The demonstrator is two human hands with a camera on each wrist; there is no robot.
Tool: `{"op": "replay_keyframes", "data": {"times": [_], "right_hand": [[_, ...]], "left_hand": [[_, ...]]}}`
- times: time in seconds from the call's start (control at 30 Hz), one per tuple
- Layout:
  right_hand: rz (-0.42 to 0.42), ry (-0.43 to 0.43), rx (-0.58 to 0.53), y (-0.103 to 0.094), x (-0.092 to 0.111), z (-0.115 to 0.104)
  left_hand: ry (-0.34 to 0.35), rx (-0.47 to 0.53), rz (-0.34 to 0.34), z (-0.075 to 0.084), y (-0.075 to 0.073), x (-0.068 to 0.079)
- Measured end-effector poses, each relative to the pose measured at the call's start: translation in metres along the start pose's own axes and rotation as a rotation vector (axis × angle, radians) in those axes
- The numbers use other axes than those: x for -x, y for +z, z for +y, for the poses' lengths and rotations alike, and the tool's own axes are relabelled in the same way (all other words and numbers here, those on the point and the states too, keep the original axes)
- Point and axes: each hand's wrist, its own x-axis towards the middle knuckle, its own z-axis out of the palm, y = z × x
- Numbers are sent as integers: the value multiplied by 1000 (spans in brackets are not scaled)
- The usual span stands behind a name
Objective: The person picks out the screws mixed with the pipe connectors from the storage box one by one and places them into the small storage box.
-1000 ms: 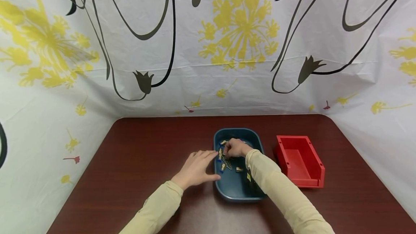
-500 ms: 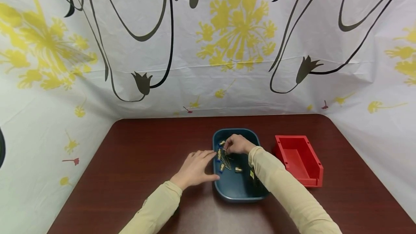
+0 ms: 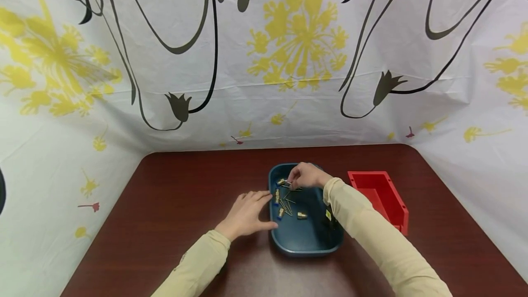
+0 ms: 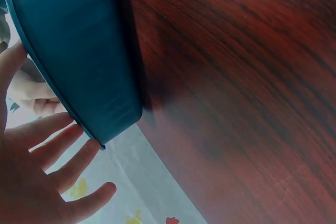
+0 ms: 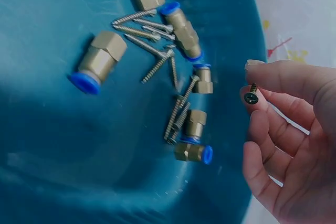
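While the left hand (image 3: pixel 249 214) lies with straight, spread fingers, their tips on its left rim, a dark blue rectangular tray with rounded corners (image 3: pixel 307 239) holds loose metal parts. Toward the tray's left side lie several brass-coloured, hex-ended fittings with blue collars (image 5: pixel 185 32), with thin threaded metal screws (image 5: pixel 156 69) scattered among them, some crossing one another. A single brass-coloured fitting (image 5: pixel 98 62), also blue-collared, lies to the right of this scatter, nearer the tray's middle. Over the tray's far part, the right hand (image 3: pixel 306 176) pinches one small cross-headed screw (image 5: pixel 251 98) between its fingertips, apart from the rest. Farther right, well apart from the tray, stands an open red rectangular bin (image 3: pixel 398 207); the cream-coloured right sleeve (image 3: pixel 379 237) crosses in front and hides its near left part, so its full contents cannot be told. Both containers rest on a dark reddish-brown wood-grain surface (image 3: pixel 198 187), and behind it hangs a white cloth printed with yellow and grey-green flowers (image 3: pixel 255 116).
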Motion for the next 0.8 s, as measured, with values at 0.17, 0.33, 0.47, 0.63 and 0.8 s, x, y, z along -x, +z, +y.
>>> {"op": "replay_keyframes", "data": {"times": [0.17, 0.33, 0.47, 0.63, 0.8], "right_hand": [[3, -22, 9, -11, 6, -2], [13, -41, -2, -24, 11, -2], [23, -59, 7, -34, 18, -1], [36, -63, 31, -48, 27, 2], [57, -57, 41, -59, 36, 9]], "left_hand": [[-4, 0, 2, 1, 0, 0], [-3, -4, 4, 1, 1, -1], [2, -4, 8, 1, 1, -1], [1, -3, 11, 1, 1, -1], [1, -4, 13, 1, 1, -1]]}}
